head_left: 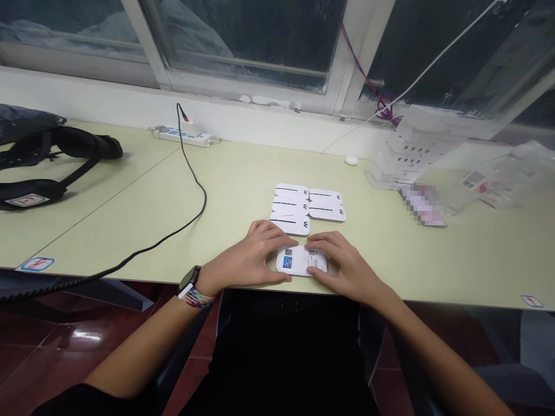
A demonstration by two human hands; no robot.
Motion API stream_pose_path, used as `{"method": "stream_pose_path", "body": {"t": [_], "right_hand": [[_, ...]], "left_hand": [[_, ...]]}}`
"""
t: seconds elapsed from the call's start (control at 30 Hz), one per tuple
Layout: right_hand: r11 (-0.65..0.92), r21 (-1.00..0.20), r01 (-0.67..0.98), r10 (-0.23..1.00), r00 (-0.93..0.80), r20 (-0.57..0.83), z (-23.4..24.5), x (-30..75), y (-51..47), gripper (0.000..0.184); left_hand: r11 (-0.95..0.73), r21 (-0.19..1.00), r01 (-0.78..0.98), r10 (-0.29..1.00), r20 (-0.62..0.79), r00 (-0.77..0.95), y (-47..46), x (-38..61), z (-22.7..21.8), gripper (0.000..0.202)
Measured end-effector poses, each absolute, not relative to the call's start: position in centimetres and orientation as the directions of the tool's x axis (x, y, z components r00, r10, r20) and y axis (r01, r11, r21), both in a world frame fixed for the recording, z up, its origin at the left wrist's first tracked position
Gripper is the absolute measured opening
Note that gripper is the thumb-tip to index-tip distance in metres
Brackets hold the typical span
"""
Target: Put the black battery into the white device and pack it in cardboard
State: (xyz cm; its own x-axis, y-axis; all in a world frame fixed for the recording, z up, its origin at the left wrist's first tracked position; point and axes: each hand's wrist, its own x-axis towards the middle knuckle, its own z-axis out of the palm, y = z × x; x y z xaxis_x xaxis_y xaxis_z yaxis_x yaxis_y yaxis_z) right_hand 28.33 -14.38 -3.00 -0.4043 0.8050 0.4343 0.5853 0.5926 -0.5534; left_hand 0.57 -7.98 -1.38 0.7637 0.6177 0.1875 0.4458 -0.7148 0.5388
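A flat white device with rounded corners (pixel 297 264) lies near the table's front edge, with a blue sticker, a QR code and small print on its upper face. My left hand (pixel 260 254) spans its left part, fingertips along the far edge and thumb by the near edge. At the other end, my right hand (pixel 342 266) grips it, its thumb resting over the near side and its fingers at the far side. Just beyond are several similar white devices (pixel 289 223), set in two columns, each with a black line and a W-like mark.
Stacked white boxes (pixel 403 153) stand at the back right, beside a blurred pink item (pixel 422 205) and clear plastic bags (pixel 498 176). A black cable (pixel 191 167) runs from a power strip (pixel 184 136) across the left side. Black headgear with straps (pixel 65 153) lies far left.
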Motion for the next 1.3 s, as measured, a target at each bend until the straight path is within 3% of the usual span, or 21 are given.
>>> {"method": "stream_pose_path", "body": {"t": [0.1,0.3,0.9,1.3], "right_hand": [[0.583,-0.576,0.573,0.810,-0.465,0.358,-2.9,29.3,-14.6,0.046],[0.626,-0.535,0.568,0.776,-0.519,0.358,-3.5,30.0,-14.4,0.057],[0.626,-0.510,0.590,0.779,-0.515,0.358,-3.5,30.1,-15.0,0.057],[0.581,-0.566,0.585,0.806,-0.511,0.299,-2.9,29.8,-15.1,0.043]], "left_hand": [[-0.721,0.535,0.441,0.611,0.190,0.768,-8.0,0.6,-1.3,0.067],[-0.737,0.515,0.438,0.595,0.185,0.782,-8.1,0.6,-1.1,0.067],[-0.816,0.390,0.427,0.537,0.238,0.809,-8.2,0.8,-1.1,0.061],[-0.815,0.374,0.442,0.534,0.191,0.823,-8.3,0.7,-1.3,0.060]]}}
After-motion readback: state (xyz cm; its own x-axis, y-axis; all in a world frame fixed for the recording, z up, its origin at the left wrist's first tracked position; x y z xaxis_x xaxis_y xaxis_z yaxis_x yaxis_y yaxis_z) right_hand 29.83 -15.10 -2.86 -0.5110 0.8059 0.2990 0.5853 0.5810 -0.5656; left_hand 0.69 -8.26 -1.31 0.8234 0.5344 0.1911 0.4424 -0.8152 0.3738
